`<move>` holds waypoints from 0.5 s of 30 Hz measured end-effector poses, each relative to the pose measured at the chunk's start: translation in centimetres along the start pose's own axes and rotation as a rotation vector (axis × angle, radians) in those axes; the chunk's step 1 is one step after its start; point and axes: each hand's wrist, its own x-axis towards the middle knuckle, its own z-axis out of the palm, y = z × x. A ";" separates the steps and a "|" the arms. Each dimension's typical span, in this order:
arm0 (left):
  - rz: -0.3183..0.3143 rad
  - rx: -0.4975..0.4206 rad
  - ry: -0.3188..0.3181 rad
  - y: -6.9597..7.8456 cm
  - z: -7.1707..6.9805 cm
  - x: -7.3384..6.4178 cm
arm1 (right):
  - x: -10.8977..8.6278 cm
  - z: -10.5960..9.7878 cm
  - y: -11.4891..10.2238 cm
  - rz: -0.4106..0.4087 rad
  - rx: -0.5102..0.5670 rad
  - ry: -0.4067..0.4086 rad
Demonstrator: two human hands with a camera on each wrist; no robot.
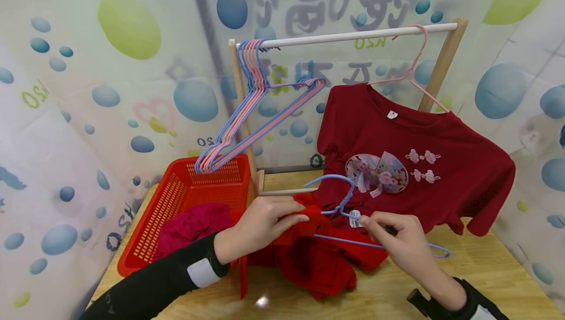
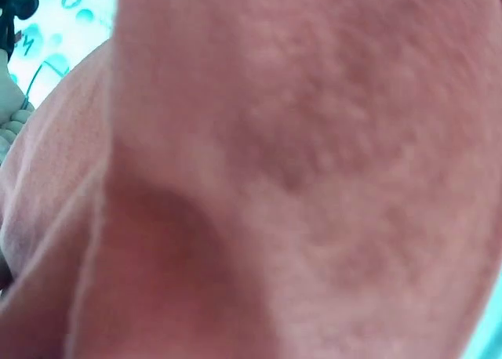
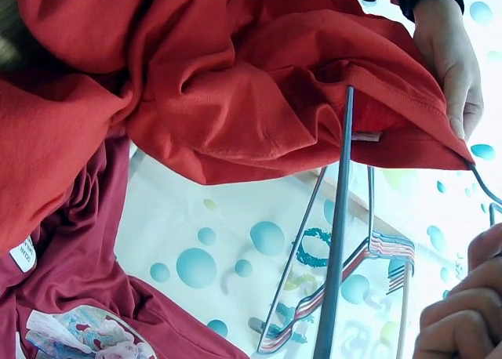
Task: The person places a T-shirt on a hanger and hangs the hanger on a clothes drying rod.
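Observation:
A red shirt [image 1: 309, 261] hangs bunched over the table, one end of a blue hanger [image 1: 350, 193] slipped inside its neck opening. My left hand [image 1: 265, 224] pinches the cloth at the neckline beside the hanger's hook. Curled fingers of my right hand [image 1: 399, 236] grip the hanger's other shoulder, whose tip sticks out to the right. In the right wrist view the hanger's bottom bar [image 3: 337, 233] runs into the red cloth, and the left hand [image 3: 455, 69] holds the collar edge. Red fabric [image 2: 298, 179] fills most of the left wrist view.
A wooden rack with a white rail [image 1: 335, 39] stands behind. Several blue and pink hangers [image 1: 247, 114] hang at its left; a dark red shirt [image 1: 423, 148] hangs on a pink hanger [image 1: 412, 72] at right. An orange basket [image 1: 176, 177] holds a magenta garment [image 1: 190, 229].

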 end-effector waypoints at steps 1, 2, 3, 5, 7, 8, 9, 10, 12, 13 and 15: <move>0.000 0.000 0.000 0.0 0.0 0.0 | 0.0 0.1 0.0 0.002 -0.001 0.000; 0.000 -0.001 0.000 0.0 0.0 0.0 | 0.1 0.1 0.0 0.004 -0.003 -0.001; 0.000 -0.002 -0.001 0.0 0.1 0.0 | 0.1 0.2 -0.1 0.006 -0.005 -0.001; -0.001 -0.007 -0.004 0.0 0.1 0.0 | 0.1 0.3 -0.2 0.013 -0.010 -0.001; -0.004 -0.011 -0.007 0.0 0.1 0.0 | 0.0 0.4 -0.3 0.018 -0.016 -0.002; -0.004 -0.012 -0.009 0.1 0.1 0.0 | 0.0 0.5 -0.3 0.020 -0.018 -0.002; -0.005 -0.013 -0.010 0.1 0.1 0.0 | 0.0 0.5 -0.4 0.023 -0.021 -0.002; -0.004 -0.012 -0.011 0.1 0.1 0.0 | 0.0 0.6 -0.4 0.025 -0.022 -0.002; 0.001 -0.005 -0.007 0.1 0.2 0.1 | 0.1 0.6 -0.5 0.028 -0.026 -0.004; 0.005 -0.001 -0.003 0.2 0.2 0.1 | 0.2 0.6 -0.6 0.031 -0.024 -0.007; 0.009 -0.007 0.010 0.2 0.3 0.1 | 0.3 0.7 -0.7 0.034 -0.022 -0.013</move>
